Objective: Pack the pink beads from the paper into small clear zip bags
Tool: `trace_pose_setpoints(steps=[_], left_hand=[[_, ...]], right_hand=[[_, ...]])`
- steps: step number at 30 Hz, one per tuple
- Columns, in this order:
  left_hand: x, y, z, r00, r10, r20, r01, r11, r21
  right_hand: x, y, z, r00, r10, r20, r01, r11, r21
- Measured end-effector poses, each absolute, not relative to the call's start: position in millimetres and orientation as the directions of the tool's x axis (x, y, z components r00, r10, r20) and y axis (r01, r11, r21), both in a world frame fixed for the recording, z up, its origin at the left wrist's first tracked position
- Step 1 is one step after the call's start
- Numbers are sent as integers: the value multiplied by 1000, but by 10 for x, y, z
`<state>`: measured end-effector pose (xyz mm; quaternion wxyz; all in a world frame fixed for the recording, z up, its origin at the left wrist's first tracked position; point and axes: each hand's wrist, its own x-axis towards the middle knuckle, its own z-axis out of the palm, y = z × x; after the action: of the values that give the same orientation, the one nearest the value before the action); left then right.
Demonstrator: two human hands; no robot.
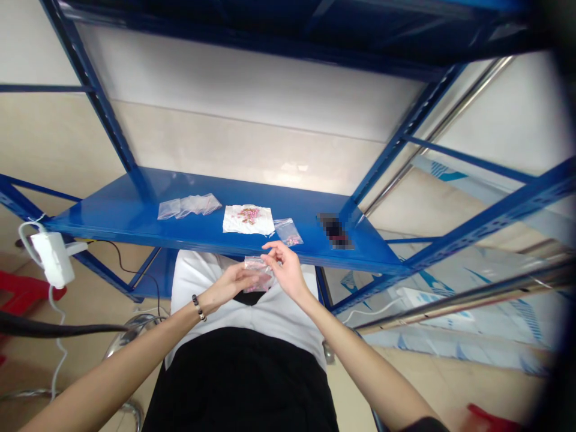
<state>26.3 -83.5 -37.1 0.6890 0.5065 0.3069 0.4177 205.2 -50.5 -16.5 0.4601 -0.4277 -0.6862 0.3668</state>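
Above my lap, just in front of the shelf edge, my left hand (236, 281) grips a small clear zip bag (257, 287) with pink bits in its lower part. My right hand (284, 267) is at the bag's upper right, thumb and index finger pinched near its top edge. Beyond the hands, a white sheet (231, 225) lies on the blue shelf, bearing a loose heap of small pink and brownish pieces (250, 215). Touching or close to its right side is another clear bag (288, 231) with some small pieces at its bottom.
Several flat clear bags (191, 206) lie overlapped on the left of the blue shelf (297, 201). A dark pixelated object (335, 231) rests at the right. A white power strip (53, 259) hangs at the left post. Blue uprights and an upper shelf (270, 45) frame the space.
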Motion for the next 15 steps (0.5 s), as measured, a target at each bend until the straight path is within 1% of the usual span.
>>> trace_pose_setpoints(steps=[3,5,7,10,12,15], left_hand=[[224,-798,-369,263,964,29,-221,31,975],[189,-743,-377,190,981,48,-154,-18,988],[155,-687,-376,155,983,96,-84,-84,993],[117,-652,-343,122,977,177,-8,-177,984],[102,-674,-307,118,973,198,29,-202,979],[84,-738,-248,129,970,206,61,-215,975]], right_hand=[[2038,-534,-193,-224,925,307,239,357,-903],[2016,-526,-216,-218,929,300,211,345,-914],[1993,-499,-230,-224,933,282,157,320,-934],[1969,-477,-227,-313,926,209,84,246,-966],[1960,-501,-219,-386,907,171,67,213,-975],[1950,-584,-193,-414,893,178,65,224,-972]])
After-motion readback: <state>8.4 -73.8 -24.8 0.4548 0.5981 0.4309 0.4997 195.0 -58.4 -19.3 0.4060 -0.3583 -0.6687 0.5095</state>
